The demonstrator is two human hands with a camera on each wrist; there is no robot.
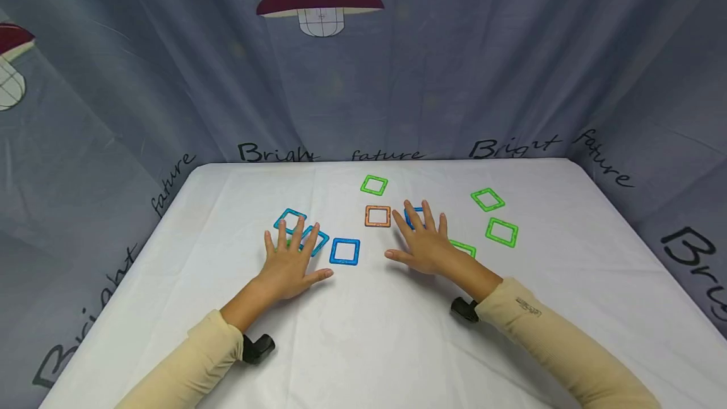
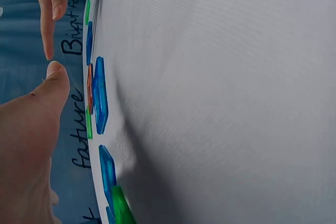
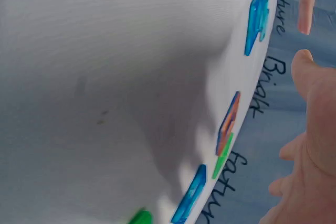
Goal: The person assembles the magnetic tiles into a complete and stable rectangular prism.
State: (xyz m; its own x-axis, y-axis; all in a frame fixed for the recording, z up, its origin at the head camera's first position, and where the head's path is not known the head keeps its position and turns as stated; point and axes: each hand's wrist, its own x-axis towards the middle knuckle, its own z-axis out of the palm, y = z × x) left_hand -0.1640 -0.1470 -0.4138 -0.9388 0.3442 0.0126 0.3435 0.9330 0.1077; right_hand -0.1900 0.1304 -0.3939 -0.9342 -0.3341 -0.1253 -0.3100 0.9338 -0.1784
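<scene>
Blue-grey curtain [image 1: 426, 81] printed with red lamps and black lettering is hung behind a table [image 1: 363, 346] spread with white cloth. On it an orange square frame [image 1: 377, 225] is laid flat and taken here as landmark. Just left of it and nearer the wearer, a dark blue square frame [image 1: 344, 262] is placed, untouched; just right of it, a blue frame [image 1: 418, 209] is partly covered from view by the right hand [image 1: 425, 250]. Just beyond it a green square frame [image 1: 372, 192] is set. Farther left of it, two light blue frames [image 1: 321, 247] and a green piece [image 1: 288, 243] are partly masked by the left hand [image 1: 286, 270]; whether these are touching cannot be told. Right of it and nearer, another green frame [image 1: 462, 245] is half hidden by the right wrist, and well to its right two more green frames [image 1: 500, 242] are spread apart. Both hands are held palm down with fingers straight and splayed, nothing being gripped; whether any fingertip is rested on a frame cannot be told. As for progress, no standing or stacked shape can be seen, so the work is judged to be at a loose, laid-out stage, with any gathering or joining of the scattered pieces left undone.
</scene>
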